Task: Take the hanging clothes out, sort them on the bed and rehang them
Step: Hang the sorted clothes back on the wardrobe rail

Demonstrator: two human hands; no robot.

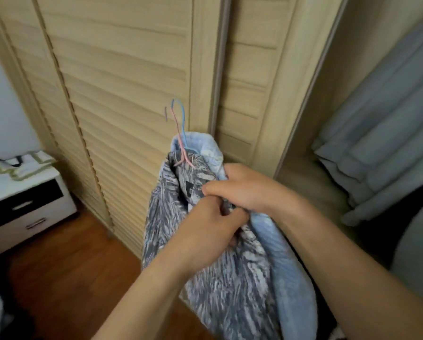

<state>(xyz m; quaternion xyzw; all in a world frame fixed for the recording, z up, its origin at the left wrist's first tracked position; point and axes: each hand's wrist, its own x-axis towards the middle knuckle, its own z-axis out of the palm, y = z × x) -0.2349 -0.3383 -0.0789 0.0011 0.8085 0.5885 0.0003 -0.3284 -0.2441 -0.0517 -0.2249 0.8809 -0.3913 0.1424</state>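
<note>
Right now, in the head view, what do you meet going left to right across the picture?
Bedside table → louvred wardrobe doors → patterned grey garment on wire hangers, gripped by both hands → grey-blue curtain.

Likely bedroom, louvered wardrobe doors (122, 77), nightstand (26, 204), curtains (387, 133)

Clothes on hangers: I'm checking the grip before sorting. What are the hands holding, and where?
Both the left hand and right hand grip the patterned shirt near its collar.

Grey streaked shirt (220, 278) and light blue garment (289, 266) bunched together, on pink hanger (181, 146) and blue hanger (183, 123), hooks up.
</note>
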